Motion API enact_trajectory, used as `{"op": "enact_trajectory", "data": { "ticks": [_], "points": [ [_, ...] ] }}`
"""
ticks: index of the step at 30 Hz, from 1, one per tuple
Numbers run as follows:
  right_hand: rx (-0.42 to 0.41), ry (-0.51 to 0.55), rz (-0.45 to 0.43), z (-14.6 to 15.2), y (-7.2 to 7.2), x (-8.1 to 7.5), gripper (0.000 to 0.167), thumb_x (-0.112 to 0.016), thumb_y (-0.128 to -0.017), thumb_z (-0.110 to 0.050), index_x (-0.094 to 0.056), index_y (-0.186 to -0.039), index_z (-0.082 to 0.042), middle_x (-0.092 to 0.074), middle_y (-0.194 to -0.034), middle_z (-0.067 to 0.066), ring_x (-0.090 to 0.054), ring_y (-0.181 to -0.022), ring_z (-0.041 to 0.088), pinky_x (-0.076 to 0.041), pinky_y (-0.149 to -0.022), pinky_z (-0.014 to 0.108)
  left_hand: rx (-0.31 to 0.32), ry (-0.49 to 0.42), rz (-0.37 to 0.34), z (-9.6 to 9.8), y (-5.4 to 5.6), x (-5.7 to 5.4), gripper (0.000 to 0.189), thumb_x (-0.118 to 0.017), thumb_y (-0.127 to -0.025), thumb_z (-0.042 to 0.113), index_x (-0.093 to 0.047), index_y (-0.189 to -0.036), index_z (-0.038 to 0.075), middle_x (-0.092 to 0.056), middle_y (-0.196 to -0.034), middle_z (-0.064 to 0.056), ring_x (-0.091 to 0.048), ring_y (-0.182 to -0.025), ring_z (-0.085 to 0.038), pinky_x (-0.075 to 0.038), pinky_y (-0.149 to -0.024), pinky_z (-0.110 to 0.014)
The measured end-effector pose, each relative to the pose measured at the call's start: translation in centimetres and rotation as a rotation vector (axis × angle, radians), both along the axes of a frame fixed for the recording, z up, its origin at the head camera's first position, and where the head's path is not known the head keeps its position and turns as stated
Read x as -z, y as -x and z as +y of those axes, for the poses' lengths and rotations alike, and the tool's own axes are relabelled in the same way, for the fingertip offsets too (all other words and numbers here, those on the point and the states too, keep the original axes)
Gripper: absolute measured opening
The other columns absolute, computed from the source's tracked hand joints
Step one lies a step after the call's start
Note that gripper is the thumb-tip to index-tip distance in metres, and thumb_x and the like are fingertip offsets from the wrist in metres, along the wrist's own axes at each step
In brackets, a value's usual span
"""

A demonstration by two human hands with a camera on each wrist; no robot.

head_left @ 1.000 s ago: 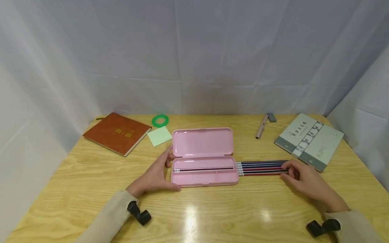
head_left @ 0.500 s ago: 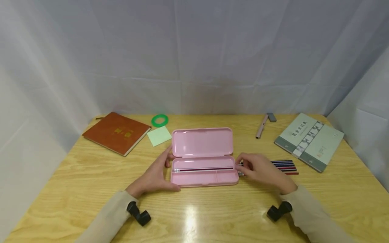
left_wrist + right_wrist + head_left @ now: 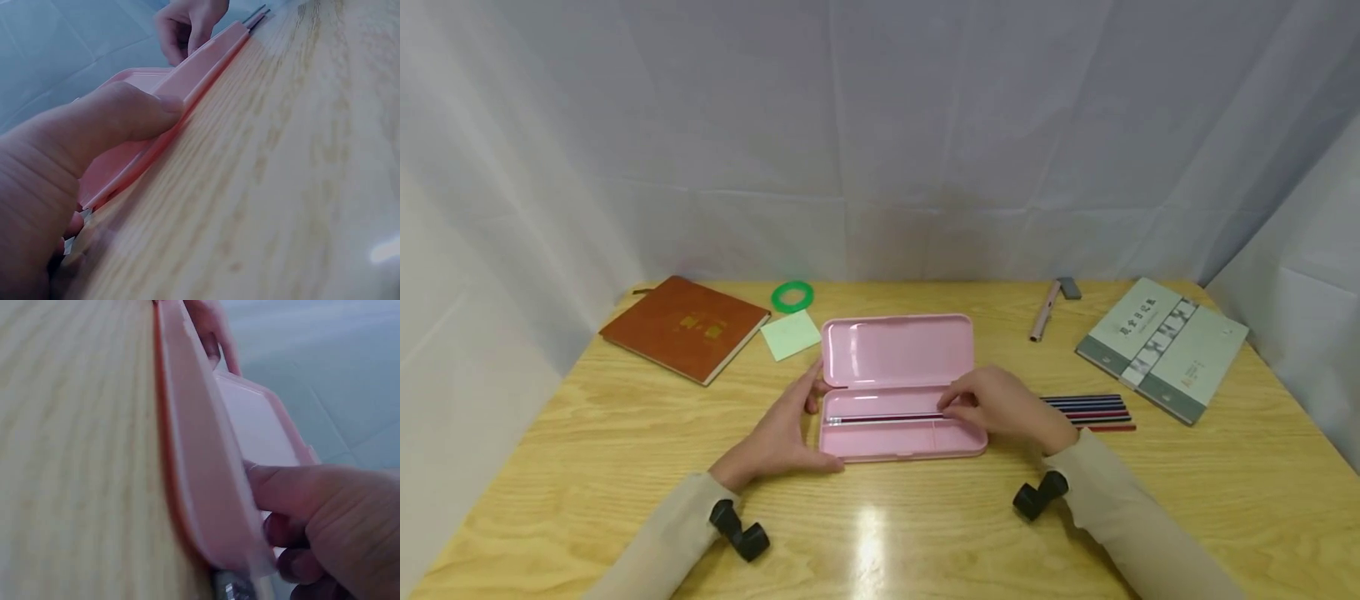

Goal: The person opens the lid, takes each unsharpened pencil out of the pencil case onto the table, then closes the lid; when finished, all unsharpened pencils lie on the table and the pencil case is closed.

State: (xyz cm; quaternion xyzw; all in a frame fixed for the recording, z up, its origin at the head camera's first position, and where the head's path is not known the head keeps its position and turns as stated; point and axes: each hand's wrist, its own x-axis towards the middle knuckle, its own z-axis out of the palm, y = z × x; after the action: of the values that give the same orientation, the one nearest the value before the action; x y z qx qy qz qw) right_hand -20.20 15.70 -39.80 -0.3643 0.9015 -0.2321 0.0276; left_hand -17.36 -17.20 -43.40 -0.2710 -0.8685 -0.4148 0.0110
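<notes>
A pink pencil case [image 3: 898, 354] lies open on the table, its lid tipped back. One dark pencil [image 3: 887, 418] with a white eraser end lies in its long compartment. My left hand [image 3: 778, 429] grips the case's left end, thumb at the front edge and fingers behind; the left wrist view shows this thumb [image 3: 134, 112] on the wall. My right hand [image 3: 1000, 408] reaches over the right end with curled fingers, fingertips right at the pencil's right end. I cannot tell whether they pinch it. In the right wrist view the case wall [image 3: 200, 425] hides those fingertips.
Several dark and red pencils [image 3: 1093, 408] lie right of the case, partly under my right hand. Behind are a brown notebook [image 3: 688, 329], a green ring [image 3: 792, 297], pale green notes [image 3: 790, 335], a pink pen [image 3: 1045, 312], a grey eraser [image 3: 1069, 288] and a grey-green notebook [image 3: 1165, 350].
My right hand has moved left from the far ends of the loose pencils, past the case's right edge, to over the compartment. My left hand has stayed on the case.
</notes>
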Motion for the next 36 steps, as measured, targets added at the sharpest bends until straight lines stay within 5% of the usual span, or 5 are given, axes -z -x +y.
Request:
{"op": "enact_trajectory", "data": {
  "ticks": [15,26,36],
  "points": [
    [-0.026,-0.137,-0.042,-1.1,0.4,-1.5,0.011,-0.073,-0.085,-0.018,-0.068,-0.075,-0.016,-0.054,-0.064,-0.010,-0.044,-0.059,0.002,-0.039,-0.058,0.019,-0.002,-0.022,-0.001,0.1,0.0,0.3,0.133,-0.093,-0.051,0.030,-0.013,-0.154,0.005,-0.054,-0.119,-0.004,-0.041,-0.092,-0.014,-0.038,-0.083,-0.027],
    [-0.032,-0.166,-0.039,-1.3,0.1,-1.5,0.008,-0.071,-0.087,-0.017,-0.075,-0.090,-0.011,-0.064,-0.073,-0.007,-0.048,-0.063,0.002,-0.044,-0.062,0.020,0.002,-0.022,0.018,0.0,0.0,0.5,0.131,-0.093,-0.052,0.032,-0.015,-0.154,0.003,-0.056,-0.117,-0.007,-0.041,-0.091,-0.015,-0.037,-0.081,-0.027],
    [0.001,-0.154,-0.081,-2.0,0.1,-1.2,0.004,-0.070,-0.086,-0.012,-0.069,-0.082,-0.010,-0.056,-0.068,-0.006,-0.046,-0.061,0.004,-0.042,-0.059,0.020,-0.004,-0.004,0.027,-0.1,-0.1,0.4,0.131,-0.092,-0.051,0.030,-0.015,-0.153,0.002,-0.056,-0.119,-0.005,-0.041,-0.091,-0.014,-0.038,-0.081,-0.026]
  ]
}}
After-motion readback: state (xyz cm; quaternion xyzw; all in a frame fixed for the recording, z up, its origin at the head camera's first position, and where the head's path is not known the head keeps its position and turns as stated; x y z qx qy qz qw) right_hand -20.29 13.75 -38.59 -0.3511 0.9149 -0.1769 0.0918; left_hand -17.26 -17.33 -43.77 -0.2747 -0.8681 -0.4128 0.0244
